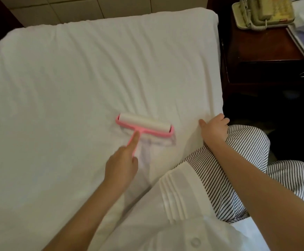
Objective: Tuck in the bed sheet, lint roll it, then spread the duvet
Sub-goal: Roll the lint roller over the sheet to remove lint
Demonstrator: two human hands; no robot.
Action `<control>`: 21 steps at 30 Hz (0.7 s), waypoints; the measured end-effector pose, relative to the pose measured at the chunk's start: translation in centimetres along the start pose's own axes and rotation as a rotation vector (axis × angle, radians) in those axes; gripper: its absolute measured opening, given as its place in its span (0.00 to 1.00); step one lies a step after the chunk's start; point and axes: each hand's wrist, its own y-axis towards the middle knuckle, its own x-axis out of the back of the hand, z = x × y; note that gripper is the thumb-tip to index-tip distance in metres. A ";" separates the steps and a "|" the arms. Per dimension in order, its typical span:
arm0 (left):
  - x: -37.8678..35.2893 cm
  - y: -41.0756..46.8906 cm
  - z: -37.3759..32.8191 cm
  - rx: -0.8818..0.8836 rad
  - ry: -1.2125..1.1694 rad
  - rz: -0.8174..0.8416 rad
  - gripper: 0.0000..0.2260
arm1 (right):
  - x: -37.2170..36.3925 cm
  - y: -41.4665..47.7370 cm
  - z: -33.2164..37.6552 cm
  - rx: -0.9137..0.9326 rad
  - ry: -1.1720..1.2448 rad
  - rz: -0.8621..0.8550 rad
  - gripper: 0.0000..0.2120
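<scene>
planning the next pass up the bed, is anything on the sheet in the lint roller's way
Nothing visible does. Ahead of the lint roller the bed sheet is bare, only creased. The right hand rests off to the side by the bed's edge.

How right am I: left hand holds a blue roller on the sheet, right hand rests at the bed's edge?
The head view shows the roller is pink, not blue. The left hand holds it on the sheet; the right hand rests at the bed's edge.
</scene>
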 end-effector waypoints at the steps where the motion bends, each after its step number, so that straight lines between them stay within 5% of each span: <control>1: 0.2 1.9 -0.2 -0.024 -0.039 -0.014 0.34 | 0.1 0.4 -0.2 -0.030 0.034 0.026 0.29; 7: 2.8 10.3 -5.7 -0.099 -0.088 -0.031 0.33 | 0.7 1.9 -1.2 -0.058 0.061 0.062 0.16; 12: 4.3 5.5 -5.6 -0.126 0.060 -0.105 0.34 | 0.5 2.2 -0.5 -0.060 -0.026 0.077 0.13; 16: 1.5 0.9 -4.4 -0.121 -0.001 0.034 0.34 | 1.0 2.5 -1.0 -0.098 -0.063 0.072 0.14; 21: -0.8 5.9 -5.8 -0.169 -0.060 0.012 0.36 | 1.4 2.9 -1.7 -0.124 -0.032 0.037 0.12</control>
